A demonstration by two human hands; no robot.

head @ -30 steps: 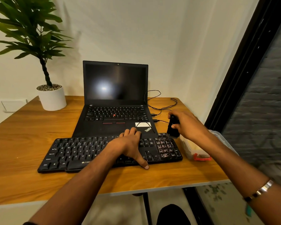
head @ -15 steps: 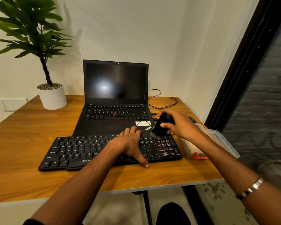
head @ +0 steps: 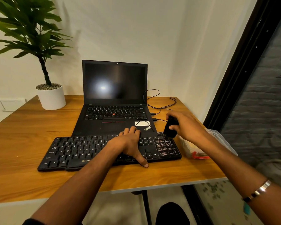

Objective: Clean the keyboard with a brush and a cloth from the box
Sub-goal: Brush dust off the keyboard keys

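Note:
A black external keyboard [head: 81, 150] lies on the wooden table [head: 23, 137] in front of a laptop. My left hand [head: 128, 143] rests flat on its right-middle keys, thumb reaching the front edge. My right hand [head: 186, 125] grips a black brush [head: 169, 128], held upright with its lower end at the top right corner of the keyboard, above the number pad. A clear plastic box [head: 217, 140] with a red latch stands right of the keyboard, partly hidden behind my right forearm. I cannot make out a cloth.
An open black laptop [head: 115, 98] with a dark screen stands behind the keyboard, cables [head: 161, 104] trailing off its right side. A potted plant [head: 51, 96] in a white pot stands at the back left. The table's right edge runs near a dark window frame.
My right hand swung the brush left over the number pad, then back right to the keyboard's top right corner. My left hand stayed on the keys.

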